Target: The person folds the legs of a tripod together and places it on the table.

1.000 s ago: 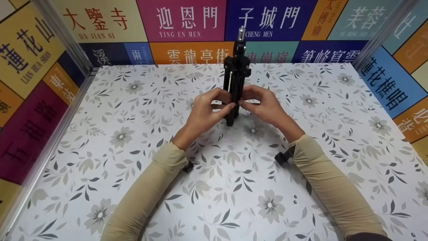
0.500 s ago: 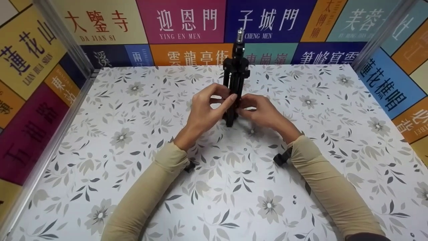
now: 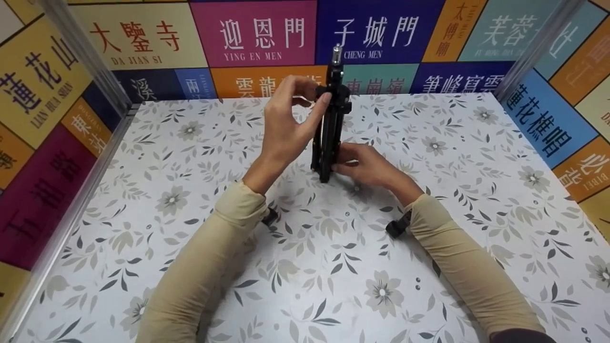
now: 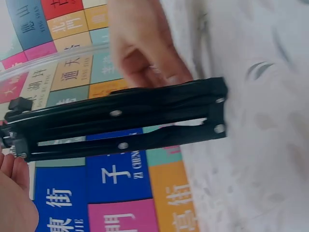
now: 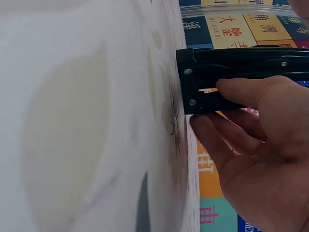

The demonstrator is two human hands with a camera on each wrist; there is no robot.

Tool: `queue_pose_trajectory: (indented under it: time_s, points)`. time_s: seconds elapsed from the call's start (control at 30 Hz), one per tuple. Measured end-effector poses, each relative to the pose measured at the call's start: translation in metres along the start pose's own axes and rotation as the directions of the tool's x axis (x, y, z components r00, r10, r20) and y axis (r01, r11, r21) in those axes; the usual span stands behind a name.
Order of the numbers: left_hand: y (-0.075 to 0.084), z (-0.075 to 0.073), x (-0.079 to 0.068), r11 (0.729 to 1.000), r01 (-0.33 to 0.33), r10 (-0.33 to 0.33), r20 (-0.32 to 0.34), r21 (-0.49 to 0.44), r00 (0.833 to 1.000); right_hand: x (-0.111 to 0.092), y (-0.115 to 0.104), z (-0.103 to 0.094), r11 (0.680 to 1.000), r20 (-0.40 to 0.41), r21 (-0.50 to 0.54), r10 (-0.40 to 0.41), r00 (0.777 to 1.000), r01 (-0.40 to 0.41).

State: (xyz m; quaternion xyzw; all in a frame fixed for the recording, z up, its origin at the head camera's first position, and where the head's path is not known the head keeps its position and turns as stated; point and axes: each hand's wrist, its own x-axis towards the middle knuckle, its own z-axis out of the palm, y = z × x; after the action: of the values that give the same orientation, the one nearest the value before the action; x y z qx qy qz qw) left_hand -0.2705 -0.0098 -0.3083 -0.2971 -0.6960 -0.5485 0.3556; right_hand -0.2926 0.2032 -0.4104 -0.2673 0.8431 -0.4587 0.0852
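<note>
A black folded mini tripod [image 3: 325,162] stands upright on the patterned tabletop, its silver screw tip pointing up. My left hand [image 3: 286,116] holds it near the top, thumb and fingers at the collar where the legs join. Low down on the legs, the fingers of my right hand [image 3: 369,164] pinch one side. In the right wrist view, the right thumb lies over the leg ends of the tripod [image 5: 231,60] and the fingers sit beneath. The left wrist view shows the legs folded close together, with riveted joints and a narrow gap between them.
The table [image 3: 333,295] has a white covering printed with grey flowers and leaves. Colourful panels with large characters [image 3: 267,31] wall in the back and sides. A dark wrist-camera mount [image 3: 398,226] hangs under the right cuff, another under the left.
My left hand has risen from the middle of the tripod legs to the collar. My right hand has slid down toward the feet. The tripod has stayed upright in nearly the same spot.
</note>
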Motion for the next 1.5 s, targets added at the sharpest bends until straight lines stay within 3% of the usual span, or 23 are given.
queue_pose_trajectory:
  time_s: [0.3,0.5,0.83,1.1,1.5]
  points:
    - [0.019,0.003,0.025,0.995,0.100,-0.099,0.105,-0.011,0.990,0.010,0.033,0.002,0.999,-0.001,-0.025,-0.024,1.000,0.024]
    - [0.025,0.003,0.030,0.995,0.090,-0.083,0.123,-0.051,0.989,0.011,0.034,0.002,0.997,-0.031,-0.070,-0.048,0.998,0.046]
    - [0.026,-0.013,0.028,0.991,0.124,-0.119,0.093,-0.050,0.988,0.011,0.027,-0.004,0.990,-0.045,-0.124,-0.067,0.997,0.060]
    - [0.023,-0.027,0.022,0.988,0.127,-0.121,0.065,-0.088,0.990,0.004,0.023,-0.024,0.986,-0.049,-0.168,-0.003,0.999,-0.006]
    - [-0.002,-0.051,0.004,0.967,0.191,-0.193,0.007,-0.170,0.981,-0.007,0.013,-0.055,0.982,-0.070,-0.183,0.030,0.997,-0.042]
